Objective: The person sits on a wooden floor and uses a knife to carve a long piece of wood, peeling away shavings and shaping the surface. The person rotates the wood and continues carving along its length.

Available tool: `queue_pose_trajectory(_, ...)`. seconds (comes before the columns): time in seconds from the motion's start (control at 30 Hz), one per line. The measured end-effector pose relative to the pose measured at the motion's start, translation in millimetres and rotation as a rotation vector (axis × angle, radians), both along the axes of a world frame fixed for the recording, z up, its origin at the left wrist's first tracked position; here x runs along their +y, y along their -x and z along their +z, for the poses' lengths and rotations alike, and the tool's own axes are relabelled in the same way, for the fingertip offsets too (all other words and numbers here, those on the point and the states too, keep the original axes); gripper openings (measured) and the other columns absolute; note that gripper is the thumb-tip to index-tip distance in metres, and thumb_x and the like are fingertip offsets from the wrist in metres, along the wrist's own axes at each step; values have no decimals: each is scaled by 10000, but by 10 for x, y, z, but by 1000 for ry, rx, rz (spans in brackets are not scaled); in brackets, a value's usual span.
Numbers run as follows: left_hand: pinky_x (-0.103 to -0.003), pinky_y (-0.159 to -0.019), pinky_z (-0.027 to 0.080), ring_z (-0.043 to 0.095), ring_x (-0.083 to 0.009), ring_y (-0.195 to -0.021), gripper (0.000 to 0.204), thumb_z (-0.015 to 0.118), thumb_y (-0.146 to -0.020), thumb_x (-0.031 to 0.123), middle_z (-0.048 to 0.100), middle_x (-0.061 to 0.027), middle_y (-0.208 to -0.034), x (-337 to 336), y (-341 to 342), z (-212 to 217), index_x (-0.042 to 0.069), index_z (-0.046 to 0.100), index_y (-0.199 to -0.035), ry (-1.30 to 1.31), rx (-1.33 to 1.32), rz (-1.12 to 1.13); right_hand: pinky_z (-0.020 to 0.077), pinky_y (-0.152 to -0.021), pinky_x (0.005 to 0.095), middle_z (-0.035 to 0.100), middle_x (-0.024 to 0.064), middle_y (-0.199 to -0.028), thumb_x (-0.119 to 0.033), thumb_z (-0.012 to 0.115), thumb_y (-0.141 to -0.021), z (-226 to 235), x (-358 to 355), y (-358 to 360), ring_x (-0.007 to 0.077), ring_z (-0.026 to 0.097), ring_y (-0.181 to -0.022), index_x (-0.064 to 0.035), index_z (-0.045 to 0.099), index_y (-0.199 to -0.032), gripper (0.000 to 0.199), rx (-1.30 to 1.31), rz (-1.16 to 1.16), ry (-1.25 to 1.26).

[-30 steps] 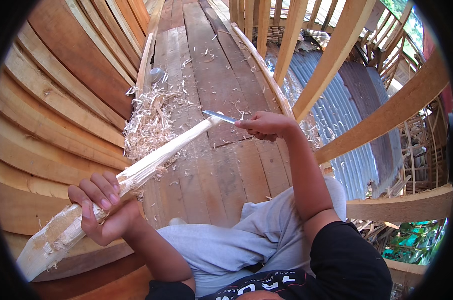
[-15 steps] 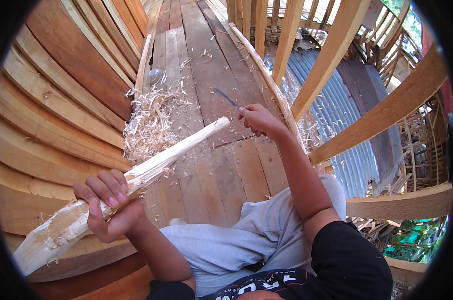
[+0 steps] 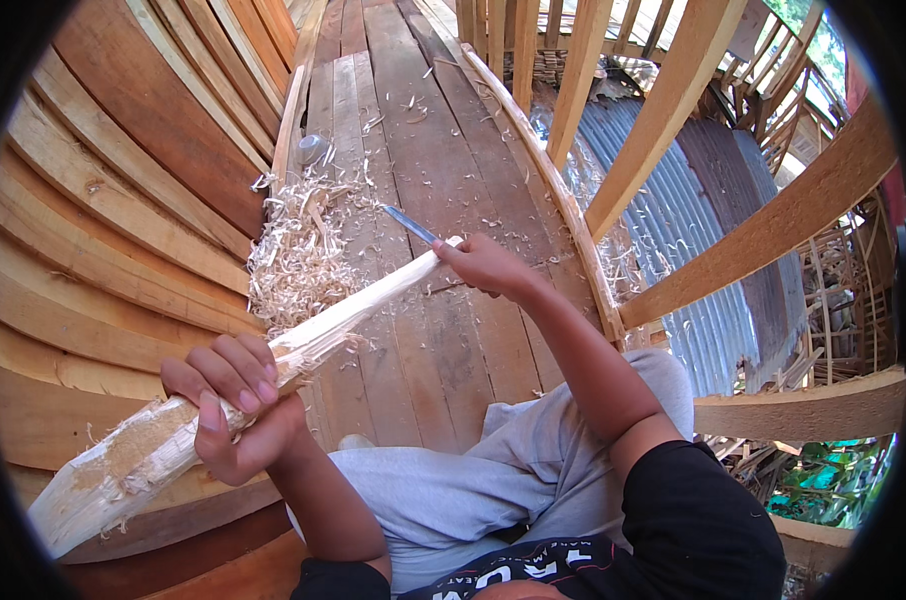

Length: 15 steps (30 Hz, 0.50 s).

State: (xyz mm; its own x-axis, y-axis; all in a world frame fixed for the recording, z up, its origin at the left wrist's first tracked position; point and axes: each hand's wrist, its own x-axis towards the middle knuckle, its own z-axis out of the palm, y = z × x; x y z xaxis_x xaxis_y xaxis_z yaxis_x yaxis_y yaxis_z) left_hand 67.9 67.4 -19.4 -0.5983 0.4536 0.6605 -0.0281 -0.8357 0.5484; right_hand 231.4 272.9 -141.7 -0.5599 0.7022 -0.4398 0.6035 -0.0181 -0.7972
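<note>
A long pale piece of wood [image 3: 348, 309], thick and rough at its near left end and whittled slimmer toward the far one, slants up across my lap. My left hand [image 3: 235, 405] is wrapped round its thicker part. In my right hand [image 3: 488, 268] is a knife [image 3: 410, 224], its blade pointing up and left beyond the wood's slim end. That hand overlaps the tip of the wood; whether the blade touches it I cannot tell. Raised splinters stick out along the wood's underside, just past my left hand.
Curled wood shavings [image 3: 303, 262] are heaped on the plank floor [image 3: 423, 130] at the left, near a small greyish round object [image 3: 313, 150]. Curved planks [image 3: 123, 210] form a wall on the left. Upright timbers [image 3: 663, 120] line the right, with corrugated metal sheeting [image 3: 688, 270] beyond.
My right hand and the knife have moved left, onto the slim end of the wood. My left hand has shifted slightly right along with the piece.
</note>
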Motion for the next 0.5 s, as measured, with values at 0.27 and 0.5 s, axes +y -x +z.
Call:
queue_pose_trajectory(0.27, -261, -557, 333, 358, -99, -525, 149, 500, -799, 186, 385, 9, -580, -35, 46, 32, 125, 370, -761, 32, 38, -24, 121, -387, 265, 246, -74, -506, -546, 465, -940, -207, 208, -116, 58, 173, -406, -194, 316, -592, 517, 249, -261, 592)
queue_pose_trajectory(0.5, -272, -576, 330, 359, -107, -544, 125, 472, -818, 173, 382, 0, -593, -100, 159, 17, 110, 375, -770, 80, 99, 56, 202, -380, 277, 376, -32, -559, -540, 510, -924, 8, 280, -293, 82, 290, -421, -104, 477, -661, 510, -105, 78, 245)
